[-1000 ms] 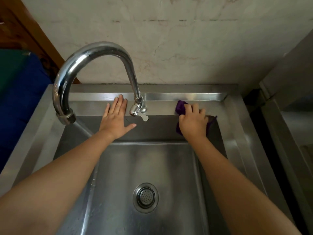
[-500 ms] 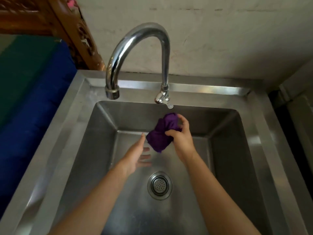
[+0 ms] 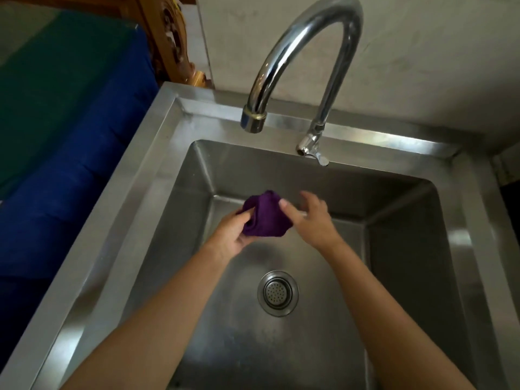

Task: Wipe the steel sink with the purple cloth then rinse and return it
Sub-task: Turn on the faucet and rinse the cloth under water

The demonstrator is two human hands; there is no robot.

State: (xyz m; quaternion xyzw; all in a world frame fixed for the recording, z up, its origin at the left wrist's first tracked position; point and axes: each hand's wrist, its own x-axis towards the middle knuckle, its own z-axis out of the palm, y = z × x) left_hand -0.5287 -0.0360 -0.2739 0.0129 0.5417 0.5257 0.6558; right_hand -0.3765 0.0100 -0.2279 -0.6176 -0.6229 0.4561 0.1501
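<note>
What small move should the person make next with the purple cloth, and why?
Probably the right hand should reach to the tap handle: the left hand holds the purple cloth bunched over the basin, and no water runs from the spout.

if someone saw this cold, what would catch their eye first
Likely the purple cloth, bunched above the steel sink basin, gripped by the left hand with the right hand touching its edge. Next, the tall chrome faucet arching over the back rim, with no water visibly running.
</note>
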